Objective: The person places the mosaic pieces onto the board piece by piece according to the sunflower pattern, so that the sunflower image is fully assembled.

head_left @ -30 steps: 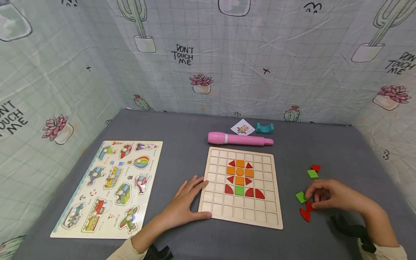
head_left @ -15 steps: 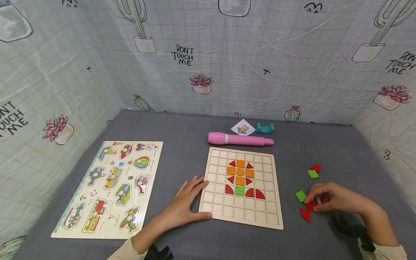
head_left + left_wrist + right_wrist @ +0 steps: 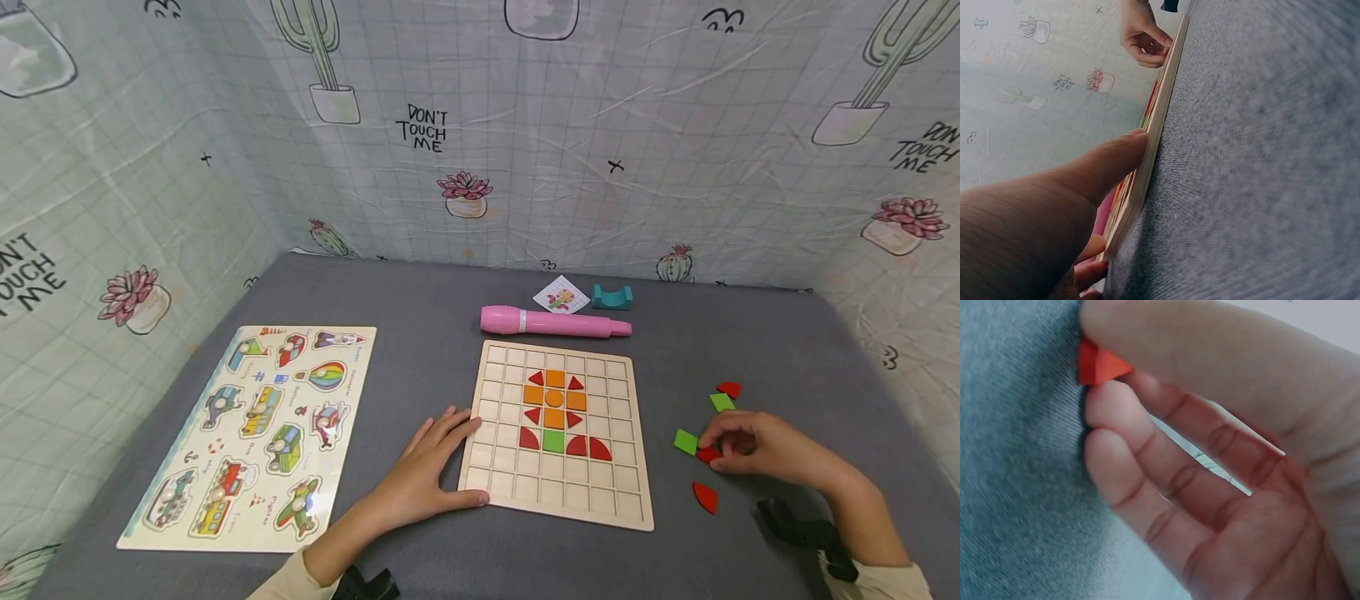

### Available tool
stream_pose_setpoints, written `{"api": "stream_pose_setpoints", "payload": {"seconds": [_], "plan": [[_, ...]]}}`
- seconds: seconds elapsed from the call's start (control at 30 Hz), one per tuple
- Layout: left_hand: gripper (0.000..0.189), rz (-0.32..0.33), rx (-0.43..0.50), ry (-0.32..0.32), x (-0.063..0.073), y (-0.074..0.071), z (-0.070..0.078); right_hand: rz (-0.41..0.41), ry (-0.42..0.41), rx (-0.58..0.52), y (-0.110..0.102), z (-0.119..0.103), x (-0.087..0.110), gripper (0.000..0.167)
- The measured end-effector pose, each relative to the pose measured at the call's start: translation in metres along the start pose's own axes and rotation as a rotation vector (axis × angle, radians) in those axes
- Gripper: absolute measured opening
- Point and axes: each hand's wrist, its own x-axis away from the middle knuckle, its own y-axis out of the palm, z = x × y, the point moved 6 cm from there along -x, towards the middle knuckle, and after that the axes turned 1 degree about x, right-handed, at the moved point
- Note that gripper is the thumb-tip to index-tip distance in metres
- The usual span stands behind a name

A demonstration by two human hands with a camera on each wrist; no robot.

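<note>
My left hand (image 3: pixel 427 467) rests at the left front corner of a gridded wooden board (image 3: pixel 502 487), thumb on the near edge and straight fingers along the left side. On the board lie orange squares (image 3: pixel 555 378), an orange circle (image 3: pixel 554 398), small red triangles (image 3: pixel 575 382), red quarter circles (image 3: pixel 599 448) and a green square (image 3: pixel 552 441). To the board's right, my right hand (image 3: pixel 772 446) pinches a red tile (image 3: pixel 1099 365) between thumb and fingers, low over the cloth; its full outline is hidden. A green tile (image 3: pixel 686 442) sits right beside those fingertips.
Near the right hand lie a loose red quarter circle (image 3: pixel 705 497), another green tile (image 3: pixel 722 402) and a red tile (image 3: pixel 728 389). Behind the board are a pink pen-shaped tube (image 3: pixel 555 322), a pattern card (image 3: pixel 562 294) and a teal holder (image 3: pixel 612 297). A vehicle puzzle (image 3: pixel 255 442) occupies the left.
My right hand has shifted slightly left and away from me with the red tile. The nearby green tile has slid left and turned a little. My left hand has stayed put.
</note>
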Motion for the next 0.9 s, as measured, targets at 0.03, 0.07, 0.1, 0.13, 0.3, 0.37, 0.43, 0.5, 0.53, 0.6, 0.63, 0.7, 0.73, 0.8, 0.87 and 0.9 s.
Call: {"api": "stream_pose_setpoints", "payload": {"seconds": [0.03, 0.07, 0.1, 0.13, 0.3, 0.37, 0.43, 0.5, 0.53, 0.6, 0.63, 0.7, 0.73, 0.8, 0.87, 0.9], "plan": [[0.093, 0.0, 0.001, 0.0, 0.0, 0.0, 0.0, 0.004, 0.001, 0.007, 0.0, 0.0, 0.0, 0.021], [0.093, -0.001, 0.002, 0.0, 0.0, 0.0, 0.0, 0.006, 0.002, 0.008, 0.0, 0.0, 0.0, 0.022], [0.093, -0.001, 0.003, 0.0, 0.0, 0.0, 0.0, 0.006, 0.001, 0.006, 0.0, 0.0, 0.0, 0.022], [0.093, -0.001, 0.005, 0.0, 0.0, 0.0, 0.0, 0.004, -0.001, 0.0, 0.0, -0.001, 0.0, 0.023], [0.093, -0.001, 0.01, -0.002, 0.0, 0.0, 0.0, 0.005, -0.015, 0.003, 0.003, -0.002, -0.002, 0.024], [0.093, 0.0, 0.011, -0.004, 0.0, 0.0, 0.0, 0.014, -0.007, 0.032, 0.004, -0.003, -0.003, 0.023], [0.093, 0.0, 0.011, -0.007, 0.0, 0.0, 0.0, 0.022, 0.004, 0.059, 0.005, -0.003, -0.005, 0.023], [0.092, -0.001, 0.01, -0.01, 0.001, 0.0, -0.001, 0.025, 0.007, 0.069, 0.005, -0.004, -0.006, 0.023], [0.092, -0.002, 0.01, -0.012, 0.001, 0.0, -0.001, 0.027, 0.007, 0.066, 0.005, -0.004, -0.006, 0.023], [0.092, -0.002, 0.01, -0.014, 0.001, 0.0, -0.001, 0.036, -0.014, 0.055, 0.005, -0.006, -0.007, 0.025], [0.092, -0.002, 0.01, -0.014, 0.001, 0.0, -0.001, 0.04, -0.025, 0.047, 0.005, -0.007, -0.007, 0.025], [0.092, -0.002, 0.009, -0.013, 0.0, 0.0, -0.001, 0.052, -0.053, 0.04, 0.006, -0.009, -0.009, 0.027], [0.093, -0.003, 0.009, -0.012, 0.0, 0.0, -0.001, 0.058, -0.066, 0.036, 0.007, -0.01, -0.01, 0.028], [0.093, -0.004, 0.009, -0.01, 0.0, 0.001, -0.001, 0.062, -0.086, 0.033, 0.01, -0.013, -0.014, 0.03], [0.093, -0.004, 0.009, -0.01, -0.001, 0.0, -0.001, 0.055, -0.093, 0.025, 0.014, -0.016, -0.02, 0.03], [0.093, -0.004, 0.01, -0.01, -0.001, 0.0, -0.001, 0.05, -0.094, 0.028, 0.016, -0.018, -0.023, 0.029]]}}
